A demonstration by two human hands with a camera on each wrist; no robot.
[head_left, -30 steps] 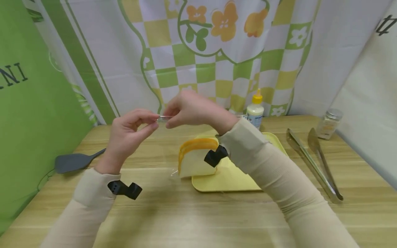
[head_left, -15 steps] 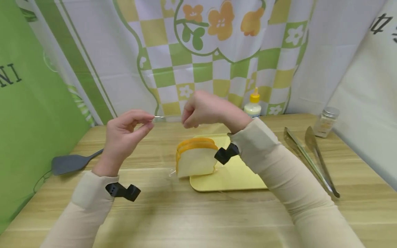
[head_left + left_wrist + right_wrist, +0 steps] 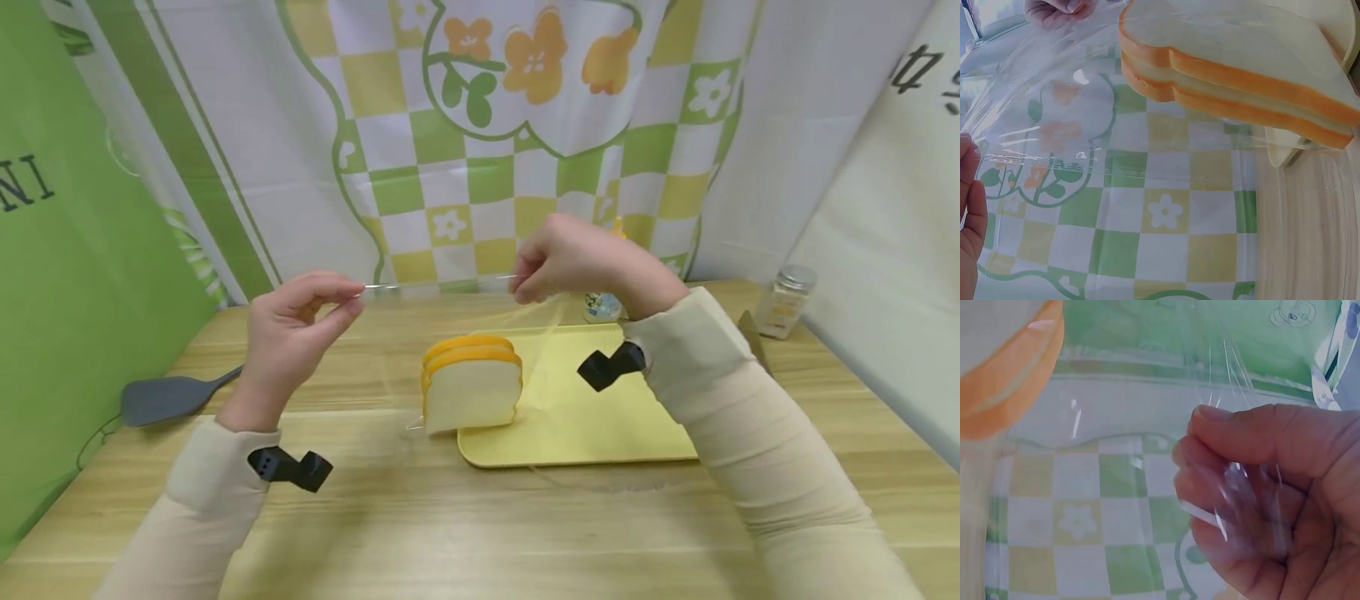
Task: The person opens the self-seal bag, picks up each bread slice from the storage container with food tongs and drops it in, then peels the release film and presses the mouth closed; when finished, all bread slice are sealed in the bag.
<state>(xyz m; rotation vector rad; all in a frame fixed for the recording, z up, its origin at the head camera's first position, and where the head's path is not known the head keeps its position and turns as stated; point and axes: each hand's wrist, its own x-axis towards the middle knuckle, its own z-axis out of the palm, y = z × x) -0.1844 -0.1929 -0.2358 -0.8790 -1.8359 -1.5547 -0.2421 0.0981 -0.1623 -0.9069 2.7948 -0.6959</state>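
Observation:
My left hand (image 3: pixel 296 337) pinches one end of the top edge of a clear plastic bag (image 3: pixel 457 310) between thumb and fingers. The other end of that edge is pinched by my right hand (image 3: pixel 577 265), and the edge is stretched nearly straight between them. In the right wrist view, crumpled film (image 3: pixel 1235 500) lies within my curled right fingers. Two stacked slices of bread (image 3: pixel 472 392) with orange crusts stand upright below the hands, at the left end of a yellow tray (image 3: pixel 592 442). Clear film surrounds the bread; the bag's full outline is hard to make out.
A grey spatula (image 3: pixel 168 400) lies at the left. Behind my right hand a squeeze bottle (image 3: pixel 602 307) is partly hidden. A spice jar (image 3: pixel 786 302) stands at the right, with metal tongs (image 3: pixel 752 337) mostly covered by my sleeve. A patterned curtain (image 3: pixel 495 183) hangs behind.
My right hand has slid to the right along the bag's edge, away from the left hand, and the film between them is wider. My left hand has hardly moved. The bread stays put.

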